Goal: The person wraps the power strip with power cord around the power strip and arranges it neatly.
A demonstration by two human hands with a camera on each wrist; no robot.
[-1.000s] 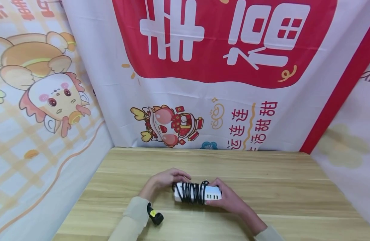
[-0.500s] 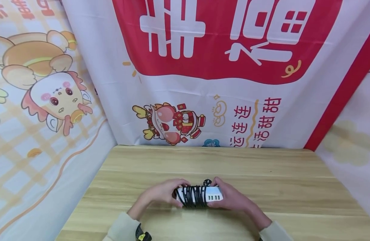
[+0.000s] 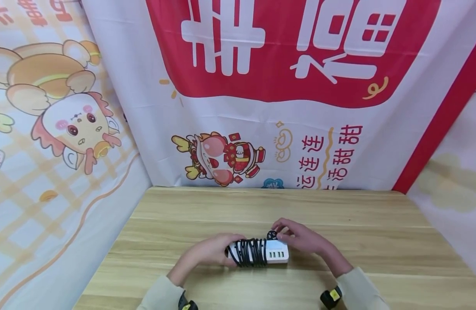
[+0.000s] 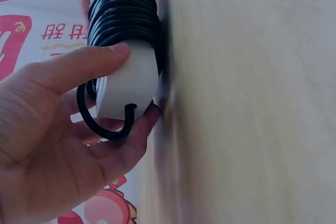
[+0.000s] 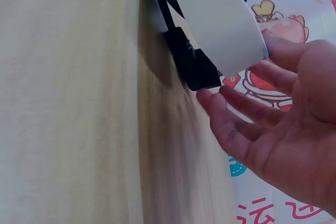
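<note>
A white power strip (image 3: 277, 255) with several USB ports lies on the table, black cord (image 3: 253, 252) wound many times around it. My left hand (image 3: 214, 249) grips its left end; in the left wrist view the thumb (image 4: 118, 51) presses on the white body and the fingers are behind it, beside a loop of cord (image 4: 100, 129). Behind the right part of the strip is the black plug (image 3: 272, 235). My right hand (image 3: 301, 239) reaches over to it, fingers loosely bent. In the right wrist view the fingertips are right at the plug (image 5: 194, 66), the thumb by the strip's end.
The wood-grain table (image 3: 358, 224) runs back to a printed cloth backdrop (image 3: 230, 116). Printed cloth also hangs at the left (image 3: 63, 129) and right sides. Black wrist devices (image 3: 331, 297) with yellow marks sit at both sleeves.
My left hand has come onto the strip's left end and now grips it. My right hand has let go of the right end and moved back and up to the plug.
</note>
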